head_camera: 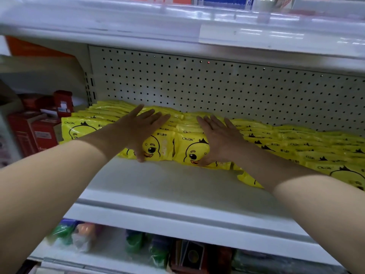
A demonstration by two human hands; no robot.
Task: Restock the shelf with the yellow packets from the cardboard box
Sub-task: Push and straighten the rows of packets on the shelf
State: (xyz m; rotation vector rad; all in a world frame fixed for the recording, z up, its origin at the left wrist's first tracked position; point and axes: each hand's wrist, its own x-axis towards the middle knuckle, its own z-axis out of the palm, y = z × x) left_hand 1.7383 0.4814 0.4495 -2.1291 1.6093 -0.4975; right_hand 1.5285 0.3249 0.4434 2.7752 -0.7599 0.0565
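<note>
Rows of yellow packets [296, 143] printed with a cartoon duck stand across the back of the white shelf [169, 186]. My left hand [141, 131] lies flat over the top of one front packet [158, 147], fingers spread, thumb down its front face. My right hand [219, 137] presses in the same way on the neighbouring front packet [189, 149], thumb at its lower edge. One packet [247, 179] lies tipped forward on the shelf under my right forearm. The cardboard box is out of view.
A perforated grey back panel [217, 89] closes the shelf behind the packets. Red boxes [37, 123] stand on the shelf section to the left. The shelf above [177, 30] overhangs. Colourful goods [138, 244] fill the shelf below.
</note>
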